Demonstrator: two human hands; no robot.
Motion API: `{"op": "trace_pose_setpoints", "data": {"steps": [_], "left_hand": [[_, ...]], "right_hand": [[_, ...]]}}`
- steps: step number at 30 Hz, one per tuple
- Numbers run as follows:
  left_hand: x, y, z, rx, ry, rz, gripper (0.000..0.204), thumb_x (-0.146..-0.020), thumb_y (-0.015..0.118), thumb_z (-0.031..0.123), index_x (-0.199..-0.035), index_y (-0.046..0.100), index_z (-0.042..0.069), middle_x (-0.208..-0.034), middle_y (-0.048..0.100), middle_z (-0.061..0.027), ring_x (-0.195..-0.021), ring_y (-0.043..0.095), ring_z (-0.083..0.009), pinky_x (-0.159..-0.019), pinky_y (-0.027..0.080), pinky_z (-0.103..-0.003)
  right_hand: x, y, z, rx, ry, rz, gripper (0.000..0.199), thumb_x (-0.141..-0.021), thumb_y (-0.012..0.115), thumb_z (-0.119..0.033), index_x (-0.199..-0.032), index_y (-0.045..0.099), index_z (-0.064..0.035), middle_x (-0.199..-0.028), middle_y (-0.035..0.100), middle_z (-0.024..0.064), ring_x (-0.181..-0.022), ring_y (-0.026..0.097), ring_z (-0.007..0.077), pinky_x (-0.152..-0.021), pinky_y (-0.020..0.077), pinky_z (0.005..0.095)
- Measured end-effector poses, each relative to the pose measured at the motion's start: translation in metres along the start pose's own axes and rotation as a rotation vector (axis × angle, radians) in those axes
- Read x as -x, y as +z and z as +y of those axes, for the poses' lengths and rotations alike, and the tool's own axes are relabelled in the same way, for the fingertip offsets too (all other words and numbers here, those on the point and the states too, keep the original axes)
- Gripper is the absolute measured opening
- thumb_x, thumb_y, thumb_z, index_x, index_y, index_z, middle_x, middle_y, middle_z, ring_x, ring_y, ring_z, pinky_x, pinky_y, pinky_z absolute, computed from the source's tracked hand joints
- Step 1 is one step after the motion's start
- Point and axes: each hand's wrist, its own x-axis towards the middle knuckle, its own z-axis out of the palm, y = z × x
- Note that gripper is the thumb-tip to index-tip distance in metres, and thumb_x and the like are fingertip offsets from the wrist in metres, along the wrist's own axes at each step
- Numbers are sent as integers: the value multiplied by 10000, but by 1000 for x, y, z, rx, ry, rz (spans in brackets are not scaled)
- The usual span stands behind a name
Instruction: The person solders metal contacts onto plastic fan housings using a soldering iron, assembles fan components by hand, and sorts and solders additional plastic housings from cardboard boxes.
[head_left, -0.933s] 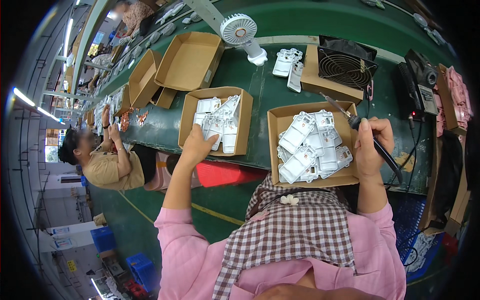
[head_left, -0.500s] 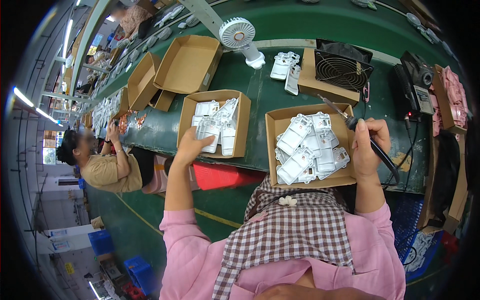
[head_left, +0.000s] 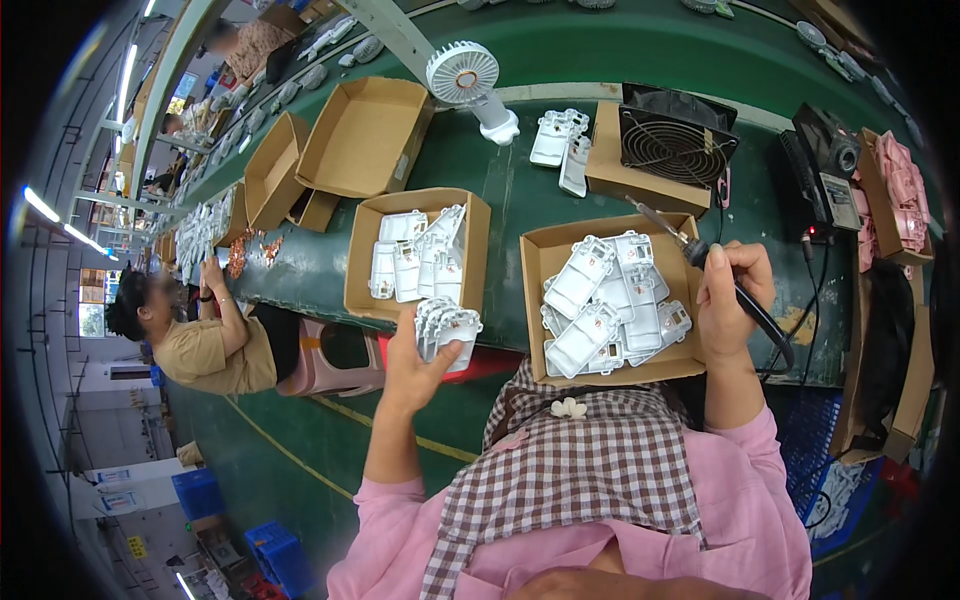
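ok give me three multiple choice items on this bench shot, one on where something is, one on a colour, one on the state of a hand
1. Where does the small white fan stand?
A. on the green bench beyond the boxes
B. inside the right cardboard box
C. on the floor

2. What colour are the plastic parts in the right cardboard box?
A. black
B. white
C. red

3. What is the left hand doing?
A. lying flat on the bench
B. gripping a dark tool
C. holding a white plastic part near the bench edge

Answers:
1. A, its base sits on the green top behind the open boxes.
2. B, the pile inside is all white.
3. C, its fingers close on the part; the dark soldering tool is in the right hand.
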Motion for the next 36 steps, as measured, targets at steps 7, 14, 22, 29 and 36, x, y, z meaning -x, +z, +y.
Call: {"op": "trace_pose_setpoints", "data": {"steps": [7,14,22,29,36], "left_hand": [[6,32,-26,229,198,-66,606,-768,762,212,-1208,431,-44,-966,650,-129,-887,644,-201,-795,497,-311],[-6,24,-37,312,228,-304,655,-731,783,289,-1182,434,-34,-1004,637,-144,-891,630,-189,-794,512,-316],[-47,11,-40,420,191,-295,677,-701,804,280,-1184,448,-35,-1004,656,-128,-907,636,-181,-823,496,-302],[-74,35,-37,535,233,-129,611,-752,770,268,-1188,469,-37,-995,658,-100,-900,624,-152,-819,485,-277],[-79,51,9,942,269,67,512,-795,684,172,-1180,447,-68,-987,611,-222,-894,648,-280,-734,584,-418]], "right_hand": [[0,2,-4,-19,31,19,159,-907,569,-54,-802,450,-62,-659,452,6,-472,376,40,-412,293,176],[1,1,-3,-1,10,8,168,-905,571,-62,-801,440,-66,-651,442,3,-468,368,41,-402,288,181],[1,-1,-5,-58,30,9,143,-881,598,-36,-812,474,-49,-655,501,14,-488,407,31,-461,305,181],[1,-1,-4,-71,42,11,144,-884,602,-49,-817,474,-49,-671,506,20,-496,415,36,-466,316,183],[4,-3,-7,-74,34,26,150,-892,612,-74,-843,473,-47,-672,510,27,-514,433,45,-491,346,190]]}}
